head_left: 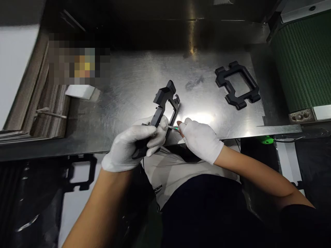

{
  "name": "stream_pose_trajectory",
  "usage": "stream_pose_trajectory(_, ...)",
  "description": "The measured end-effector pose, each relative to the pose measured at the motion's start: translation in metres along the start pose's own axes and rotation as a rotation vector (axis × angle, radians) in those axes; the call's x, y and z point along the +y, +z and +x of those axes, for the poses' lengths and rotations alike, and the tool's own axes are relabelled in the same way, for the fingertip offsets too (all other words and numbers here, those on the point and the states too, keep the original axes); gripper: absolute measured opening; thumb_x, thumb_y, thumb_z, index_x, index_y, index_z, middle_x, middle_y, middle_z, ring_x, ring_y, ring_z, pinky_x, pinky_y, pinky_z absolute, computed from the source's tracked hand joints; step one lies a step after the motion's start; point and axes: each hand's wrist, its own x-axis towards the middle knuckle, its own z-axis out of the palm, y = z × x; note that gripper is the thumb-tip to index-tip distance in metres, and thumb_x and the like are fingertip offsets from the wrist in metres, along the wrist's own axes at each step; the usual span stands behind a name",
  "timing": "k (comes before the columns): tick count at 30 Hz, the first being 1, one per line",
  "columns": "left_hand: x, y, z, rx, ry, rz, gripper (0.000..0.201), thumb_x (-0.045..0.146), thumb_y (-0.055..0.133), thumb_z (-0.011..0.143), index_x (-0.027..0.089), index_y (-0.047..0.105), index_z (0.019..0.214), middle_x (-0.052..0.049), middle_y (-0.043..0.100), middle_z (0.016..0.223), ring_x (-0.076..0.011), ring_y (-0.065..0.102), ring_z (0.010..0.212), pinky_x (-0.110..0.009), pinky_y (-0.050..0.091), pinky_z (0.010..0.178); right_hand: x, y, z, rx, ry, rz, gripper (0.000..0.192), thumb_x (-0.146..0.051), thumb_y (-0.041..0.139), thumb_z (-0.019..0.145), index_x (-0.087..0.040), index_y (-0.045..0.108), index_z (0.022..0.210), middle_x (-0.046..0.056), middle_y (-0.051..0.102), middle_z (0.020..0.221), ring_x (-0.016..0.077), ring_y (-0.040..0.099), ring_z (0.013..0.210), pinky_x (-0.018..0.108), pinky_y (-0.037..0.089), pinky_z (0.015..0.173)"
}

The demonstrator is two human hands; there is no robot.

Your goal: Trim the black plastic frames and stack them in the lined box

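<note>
Grip: at centre of view, a tilted black bracket (162,97) is being clasped by the left hand (126,143); a thin tool (173,127) is being pinched by the right hand (200,137). If too much force is being applied, the tool could slip, nicking the left hand or scratching the bracket. Angular, notched and open-middled, the bracket is being held over the metal table (124,96).

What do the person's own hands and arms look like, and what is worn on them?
The left hand and right hand wear white gloves ending at the wrist; a right fingertip seems uncovered. The forearms are bare. A dark sleeve shows near the right elbow, none on the left arm.
</note>
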Motion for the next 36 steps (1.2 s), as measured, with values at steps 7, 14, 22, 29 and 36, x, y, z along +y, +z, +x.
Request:
stream_pose_trajectory(7, 0.000, 0.001, 0.001, -0.011, 0.024, -0.013, 0.025, 0.035, 0.071, 0.083, 0.014, 0.071, 0.095, 0.004, 0.048, 0.051, -0.0116, 0.042, 0.037, -0.027, 0.035, 0.045, 0.003, -0.003, 0.003, -0.007, 0.031, 0.001, 0.040, -0.022, 0.030, 0.117, -0.014, 0.062, 0.140, 0.014, 0.069, 0.121, 0.0232, 0.070, 0.085, 0.033, 0.052, 0.062)
stream_pose_trajectory(14, 0.000, -0.003, 0.001, -0.006, 0.028, -0.075, 0.027, 0.038, 0.075, 0.083, 0.014, 0.069, 0.095, 0.005, 0.046, 0.052, -0.0105, 0.043, 0.037, -0.025, 0.035, 0.045, 0.019, -0.012, 0.001, 0.065, 0.204, 0.003, 0.048, -0.026, 0.021, 0.119, -0.012, 0.065, 0.133, 0.015, 0.068, 0.123, 0.0248, 0.069, 0.095, 0.033, 0.050, 0.068)
stream_pose_trajectory(22, -0.010, -0.012, -0.013, -0.088, 0.205, -0.419, 0.032, 0.045, 0.078, 0.081, 0.020, 0.059, 0.086, 0.014, 0.029, 0.046, -0.0064, 0.025, 0.028, -0.027, 0.033, 0.040, 0.034, -0.018, 0.009, 0.162, 0.278, 0.100, 0.036, -0.025, 0.039, 0.116, -0.012, 0.067, 0.134, 0.017, 0.068, 0.130, 0.0300, 0.065, 0.111, 0.042, 0.054, 0.091)
stream_pose_trajectory(29, -0.038, 0.011, -0.027, -0.093, 0.408, -0.649, 0.044, 0.046, 0.075, 0.085, 0.026, 0.036, 0.082, 0.022, 0.006, 0.038, -0.0031, 0.004, 0.016, -0.025, 0.013, 0.032, 0.002, 0.004, -0.003, 0.197, -0.018, 1.329, 0.057, -0.048, 0.021, 0.119, -0.022, 0.046, 0.163, 0.009, 0.077, 0.109, 0.0248, 0.072, 0.114, 0.043, 0.060, 0.100)
stream_pose_trajectory(36, -0.059, 0.023, -0.034, -0.100, 0.545, -0.776, 0.046, 0.045, 0.072, 0.094, 0.026, 0.032, 0.082, 0.024, 0.019, 0.035, -0.0017, 0.009, 0.014, -0.022, 0.017, 0.032, -0.018, 0.028, -0.018, 0.073, -0.122, 1.739, 0.081, -0.083, 0.031, 0.107, -0.020, 0.069, 0.140, 0.006, 0.074, 0.091, 0.0216, 0.072, 0.090, 0.037, 0.060, 0.085)
